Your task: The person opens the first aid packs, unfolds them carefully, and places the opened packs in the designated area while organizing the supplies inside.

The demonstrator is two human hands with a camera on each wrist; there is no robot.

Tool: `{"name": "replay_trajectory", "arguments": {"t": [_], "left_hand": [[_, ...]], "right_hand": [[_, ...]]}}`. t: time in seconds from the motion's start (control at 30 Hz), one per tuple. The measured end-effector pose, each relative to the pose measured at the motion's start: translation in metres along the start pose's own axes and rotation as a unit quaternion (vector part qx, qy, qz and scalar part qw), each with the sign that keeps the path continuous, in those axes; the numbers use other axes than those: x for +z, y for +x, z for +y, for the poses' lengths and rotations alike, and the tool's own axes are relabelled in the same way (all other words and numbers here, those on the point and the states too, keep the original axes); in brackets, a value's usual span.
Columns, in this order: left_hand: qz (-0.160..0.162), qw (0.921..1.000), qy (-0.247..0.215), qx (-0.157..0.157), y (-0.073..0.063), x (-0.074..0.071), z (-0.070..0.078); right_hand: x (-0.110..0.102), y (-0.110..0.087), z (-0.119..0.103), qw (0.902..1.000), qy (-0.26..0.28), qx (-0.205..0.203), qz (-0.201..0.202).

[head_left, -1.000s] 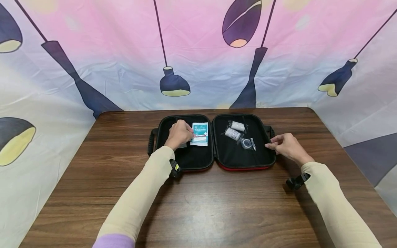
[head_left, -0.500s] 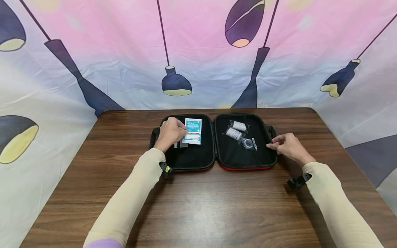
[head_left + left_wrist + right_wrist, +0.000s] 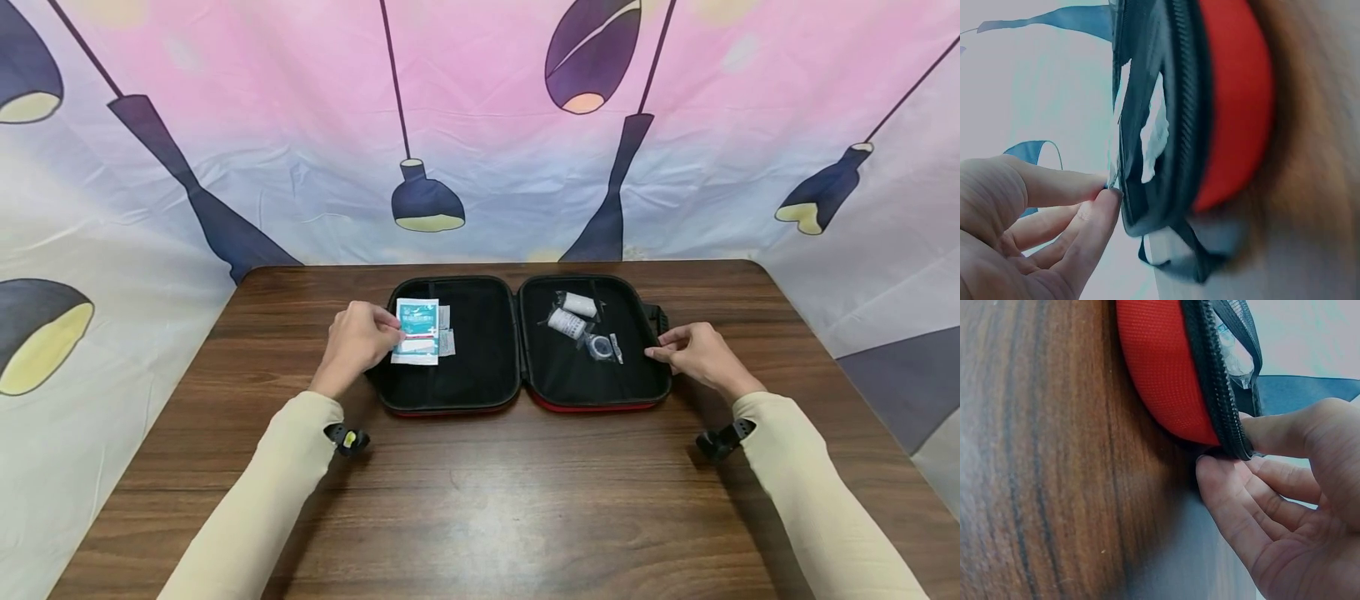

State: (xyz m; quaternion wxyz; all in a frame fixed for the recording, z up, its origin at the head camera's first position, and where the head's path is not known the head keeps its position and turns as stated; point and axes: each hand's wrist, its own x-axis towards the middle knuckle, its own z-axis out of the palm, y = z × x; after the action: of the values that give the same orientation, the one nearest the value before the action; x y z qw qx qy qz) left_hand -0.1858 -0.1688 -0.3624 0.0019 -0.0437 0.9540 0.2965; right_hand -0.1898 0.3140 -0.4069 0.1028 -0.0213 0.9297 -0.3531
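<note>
A soft case (image 3: 483,367), black inside with a red outer shell, lies unfolded on the table. My left hand (image 3: 358,340) pinches the side edge of a flat teal-and-white sachet (image 3: 417,325) between thumb and fingertips, over the case's left half. In the left wrist view the sachet is seen edge-on beside the zipped rim. Small whitish packets (image 3: 447,342) show behind it, partly hidden. At the right end, my right hand (image 3: 697,354) grips the case's rim, thumb inside the zipper (image 3: 1219,381) and index finger against the red shell (image 3: 1160,381).
In the case's right half lie two wrapped white rolls (image 3: 566,322), a round item in clear wrapping (image 3: 599,347) and a thin silvery strip (image 3: 616,348). A black handle (image 3: 657,318) sticks out at the right. Behind the wooden table (image 3: 480,500) hangs a printed cloth (image 3: 300,192).
My left hand has carried the sachet leftward across the case's left half, uncovering more of its black inside and the small packets. The right hand stays at the right rim.
</note>
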Motion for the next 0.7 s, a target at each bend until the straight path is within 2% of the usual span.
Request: {"name": "replay_trajectory", "arguments": {"t": [0.3, 0.7], "left_hand": [[0.008, 0.9998, 0.016, 0.003, -0.022, -0.007, -0.019], [0.023, 0.9987, 0.032, 0.033, -0.03, -0.006, -0.02]], "right_hand": [[-0.001, 0.0, -0.001, 1.0, 0.003, -0.002, -0.003], [0.0, 0.0, -0.002, 1.0, 0.006, -0.003, -0.004]]}}
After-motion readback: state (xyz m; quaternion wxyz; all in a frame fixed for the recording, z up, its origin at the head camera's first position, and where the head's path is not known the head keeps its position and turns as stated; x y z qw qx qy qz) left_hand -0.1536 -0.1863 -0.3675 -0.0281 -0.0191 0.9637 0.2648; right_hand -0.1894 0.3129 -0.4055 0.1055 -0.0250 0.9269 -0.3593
